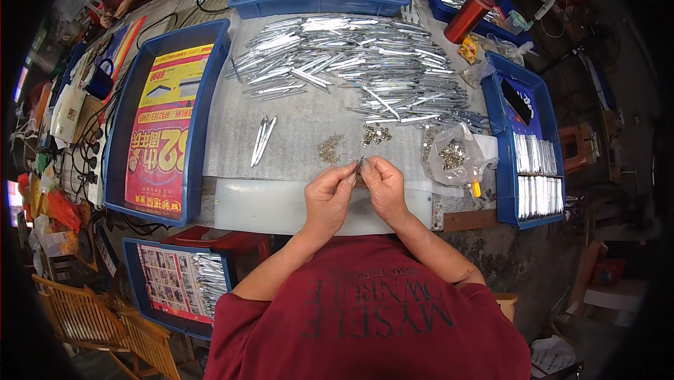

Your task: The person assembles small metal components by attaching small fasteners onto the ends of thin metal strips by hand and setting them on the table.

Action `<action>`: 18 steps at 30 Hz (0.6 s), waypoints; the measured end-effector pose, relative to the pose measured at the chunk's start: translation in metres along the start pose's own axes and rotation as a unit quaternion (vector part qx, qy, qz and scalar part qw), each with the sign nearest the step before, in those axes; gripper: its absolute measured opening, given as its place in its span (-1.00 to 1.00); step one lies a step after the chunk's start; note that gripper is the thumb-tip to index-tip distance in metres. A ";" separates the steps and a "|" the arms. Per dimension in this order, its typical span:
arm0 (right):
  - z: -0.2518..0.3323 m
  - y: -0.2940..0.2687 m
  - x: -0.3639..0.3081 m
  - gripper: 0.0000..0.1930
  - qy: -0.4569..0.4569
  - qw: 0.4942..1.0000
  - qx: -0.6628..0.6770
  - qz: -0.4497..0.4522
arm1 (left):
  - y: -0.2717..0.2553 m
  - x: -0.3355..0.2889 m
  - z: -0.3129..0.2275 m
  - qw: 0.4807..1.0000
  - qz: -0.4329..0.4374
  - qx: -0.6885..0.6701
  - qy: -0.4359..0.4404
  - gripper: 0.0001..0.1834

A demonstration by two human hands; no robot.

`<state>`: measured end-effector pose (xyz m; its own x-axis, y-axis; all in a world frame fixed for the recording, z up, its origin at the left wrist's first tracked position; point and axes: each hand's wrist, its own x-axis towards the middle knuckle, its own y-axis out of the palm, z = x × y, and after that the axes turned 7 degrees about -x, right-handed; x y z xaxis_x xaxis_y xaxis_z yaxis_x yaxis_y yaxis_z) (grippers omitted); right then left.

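Note:
My left hand (328, 196) and my right hand (385, 189) meet over the table's near edge, fingertips pinched together. Between them is a small, dark, slim piece (361, 162), mostly hidden by the fingers. Just beyond lie a little heap of tiny gold-coloured parts (330, 148) and a cluster of small round metal parts (375, 134). Off to the left, a few slim silver metal pieces (263, 140) lie side by side. A large pile of similar silver pieces (393, 64) covers the far part of the mat.
A clear plastic bag (453, 159) of small metal parts sits right of my hands. Blue trays stand left (217, 64), right (502, 127) and at the back (316, 7). A red cylinder (469, 15) stands back right. Another person's hand (123, 8) shows far left.

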<state>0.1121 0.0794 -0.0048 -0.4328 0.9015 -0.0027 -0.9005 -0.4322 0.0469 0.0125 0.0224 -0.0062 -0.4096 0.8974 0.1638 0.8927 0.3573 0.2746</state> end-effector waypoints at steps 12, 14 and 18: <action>-0.005 -0.012 0.011 -0.77 -0.135 0.967 -0.211 -0.032 | 0.002 -0.004 -0.010 0.998 0.009 -0.050 -0.028 -0.80; -0.007 -0.012 0.015 -0.78 -0.093 0.989 -0.100 -0.062 | 0.002 -0.003 -0.010 0.998 0.012 -0.047 -0.034 -0.80; -0.001 -0.012 0.010 -0.77 -0.175 0.963 -0.203 -0.007 | 0.002 -0.004 -0.008 0.996 0.008 -0.078 -0.038 -0.80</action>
<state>0.1185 0.0933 -0.0061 -0.4447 0.8291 0.3389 -0.8783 -0.3295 -0.3465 0.0148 0.0173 0.0018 -0.3751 0.9217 0.0988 0.8561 0.3036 0.4182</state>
